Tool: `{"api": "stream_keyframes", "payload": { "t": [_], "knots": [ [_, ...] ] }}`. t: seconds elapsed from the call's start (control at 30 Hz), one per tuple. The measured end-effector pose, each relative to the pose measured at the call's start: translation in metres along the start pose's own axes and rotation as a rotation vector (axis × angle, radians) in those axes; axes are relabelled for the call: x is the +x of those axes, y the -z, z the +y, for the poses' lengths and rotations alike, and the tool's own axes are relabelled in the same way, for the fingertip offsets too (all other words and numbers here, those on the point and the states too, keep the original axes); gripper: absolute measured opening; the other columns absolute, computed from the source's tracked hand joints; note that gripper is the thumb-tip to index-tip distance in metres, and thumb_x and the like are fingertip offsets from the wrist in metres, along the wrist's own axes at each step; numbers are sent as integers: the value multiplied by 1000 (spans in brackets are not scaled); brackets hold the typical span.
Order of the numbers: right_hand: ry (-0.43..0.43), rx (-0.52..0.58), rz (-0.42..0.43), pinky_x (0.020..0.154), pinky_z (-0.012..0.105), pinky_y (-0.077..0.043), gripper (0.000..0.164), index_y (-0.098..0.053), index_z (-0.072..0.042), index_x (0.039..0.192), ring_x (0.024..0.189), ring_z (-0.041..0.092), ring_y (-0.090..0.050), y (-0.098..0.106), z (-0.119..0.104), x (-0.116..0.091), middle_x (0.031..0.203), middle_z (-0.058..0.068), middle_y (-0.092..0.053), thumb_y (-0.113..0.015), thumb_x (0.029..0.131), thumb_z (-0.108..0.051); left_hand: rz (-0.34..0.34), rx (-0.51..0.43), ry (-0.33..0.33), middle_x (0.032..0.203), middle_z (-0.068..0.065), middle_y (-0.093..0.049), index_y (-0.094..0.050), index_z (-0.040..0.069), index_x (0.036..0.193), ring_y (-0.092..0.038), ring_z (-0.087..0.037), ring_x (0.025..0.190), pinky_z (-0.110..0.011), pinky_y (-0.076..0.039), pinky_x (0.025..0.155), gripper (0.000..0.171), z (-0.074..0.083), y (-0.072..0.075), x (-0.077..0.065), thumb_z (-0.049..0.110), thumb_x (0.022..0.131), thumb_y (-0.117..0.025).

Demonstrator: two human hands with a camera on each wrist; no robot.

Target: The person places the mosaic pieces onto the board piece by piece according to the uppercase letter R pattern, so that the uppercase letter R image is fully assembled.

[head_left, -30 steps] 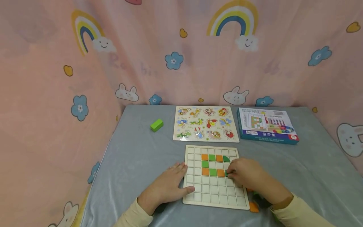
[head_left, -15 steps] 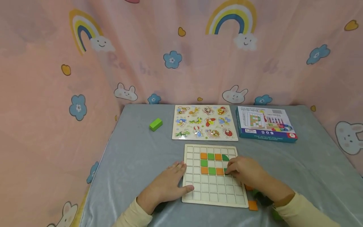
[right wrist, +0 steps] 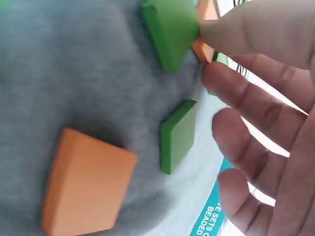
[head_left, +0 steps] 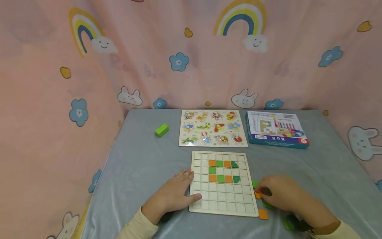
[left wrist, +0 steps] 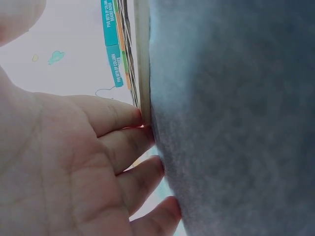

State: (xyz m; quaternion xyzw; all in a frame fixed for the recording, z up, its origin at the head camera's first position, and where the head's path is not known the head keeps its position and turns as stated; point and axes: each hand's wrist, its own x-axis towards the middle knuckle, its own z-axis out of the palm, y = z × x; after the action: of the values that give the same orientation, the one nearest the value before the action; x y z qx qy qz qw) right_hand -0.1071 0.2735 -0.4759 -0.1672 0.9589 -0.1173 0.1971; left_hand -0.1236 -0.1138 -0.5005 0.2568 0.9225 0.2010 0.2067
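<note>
A pale wooden grid board (head_left: pixel 222 197) lies on the cloth, with orange and green square tiles and two dark green round-edged tiles (head_left: pixel 236 179) in its cells. My left hand (head_left: pixel 171 196) lies at the board's left edge, thumb over the rim; the left wrist view shows its fingertips against the board's side (left wrist: pixel 143 64). My right hand (head_left: pixel 282 192) is off the board's right edge, thumb and forefinger pinching an orange tile (head_left: pixel 258 195). In the right wrist view that orange tile (right wrist: pixel 203 51) shows beside the thumb tip, partly hidden by a green tile (right wrist: pixel 174 29).
Around the right hand lie another orange tile (head_left: pixel 263 214) and several green tiles, one (head_left: pixel 255 184) by the fingertips. Behind the board are an insect picture puzzle (head_left: pixel 213 128), a boxed set (head_left: pixel 276 129) and a green block (head_left: pixel 161 130). A printed curtain (head_left: pixel 209 76) hangs behind.
My right hand has let go of the dark green round-edged tile in the lower coloured row and moved right, off the board, to the loose tiles. The left hand stays at the board's edge.
</note>
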Motion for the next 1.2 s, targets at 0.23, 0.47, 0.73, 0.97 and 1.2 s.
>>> {"api": "stream_keyframes", "payload": {
  "t": [0.23,0.47,0.73,0.97,1.2],
  "knots": [
    [-32,-42,42,80,43,-59,18,-81,-32,96,81,8,-56,-9,-5,-5,97,-17,-66,-93,83,-35,-3,-3,4,173,-12,-29,-35,2,166,-24,-29,160,-50,-26,127,96,1,1,-2,71,102,-54],
    [-23,-30,48,83,47,-60,19,-81,-29,98,83,10,-57,-9,-9,-4,99,-14,-68,-94,83,-31,3,-18,4,173,-12,-29,-35,2,166,-24,-29,160,-50,-26,127,96,0,1,-3,70,102,-53],
    [11,35,85,87,52,-60,19,-80,-23,101,92,15,-65,-5,3,-1,102,-10,-70,-86,86,-15,4,0,6,174,-11,-28,-34,3,167,-23,-29,160,-50,-26,127,96,0,1,0,71,102,-53],
    [30,3,95,94,59,-57,21,-81,-20,110,110,28,-69,-4,10,11,119,2,-73,-87,90,-16,-3,-13,13,173,-11,-29,-34,2,166,-23,-29,160,-51,-26,127,96,0,3,-2,70,102,-55],
    [54,30,112,90,56,-59,19,-80,-17,104,96,20,-68,8,8,19,109,-2,-74,-88,88,-19,-7,1,5,174,-10,-28,-34,4,167,-22,-28,161,-49,-25,127,94,0,3,-1,70,103,-53]
  ]
}}
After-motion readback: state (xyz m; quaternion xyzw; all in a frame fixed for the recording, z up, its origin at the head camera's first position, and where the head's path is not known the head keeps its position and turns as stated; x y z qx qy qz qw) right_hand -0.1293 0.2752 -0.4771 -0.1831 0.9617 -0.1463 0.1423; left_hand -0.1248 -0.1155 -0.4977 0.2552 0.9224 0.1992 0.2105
